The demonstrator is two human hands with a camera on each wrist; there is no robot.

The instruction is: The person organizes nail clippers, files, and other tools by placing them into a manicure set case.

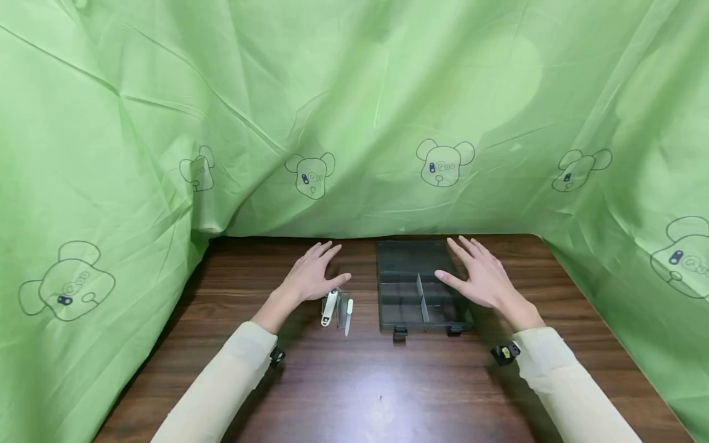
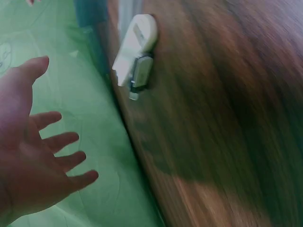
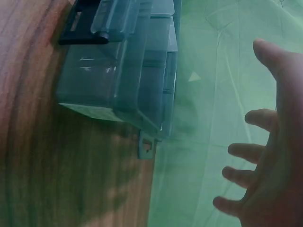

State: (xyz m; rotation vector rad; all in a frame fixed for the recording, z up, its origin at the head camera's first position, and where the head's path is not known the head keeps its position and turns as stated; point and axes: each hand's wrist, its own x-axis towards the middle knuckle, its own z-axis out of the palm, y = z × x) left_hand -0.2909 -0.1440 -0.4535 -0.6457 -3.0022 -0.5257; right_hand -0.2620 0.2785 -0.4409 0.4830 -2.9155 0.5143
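My left hand (image 1: pixel 310 275) is held with fingers spread and straight, just beyond a white nail clipper (image 1: pixel 329 307), holding nothing. Beside the clipper lie a narrow clear plastic piece (image 1: pixel 341 309) and a small nail file (image 1: pixel 349 317) with a white handle. In the left wrist view the nail clipper (image 2: pixel 136 45) looks blurred, well apart from the fingers. My right hand (image 1: pixel 482 277), its fingers also extended, overlaps the right side of a dark translucent divider box (image 1: pixel 401 315) and covers part of it. The right wrist view shows that box (image 3: pixel 90 78) apart from the fingertips.
Two black latches (image 1: pixel 400 333) stick out from the box's near side. Thin dividers (image 1: pixel 423 295) split its inside. Everything lies on a dark wood-grain table (image 1: pixel 332 394). Green cloth (image 1: pixel 354 111) with printed bear heads hangs round the back and sides.
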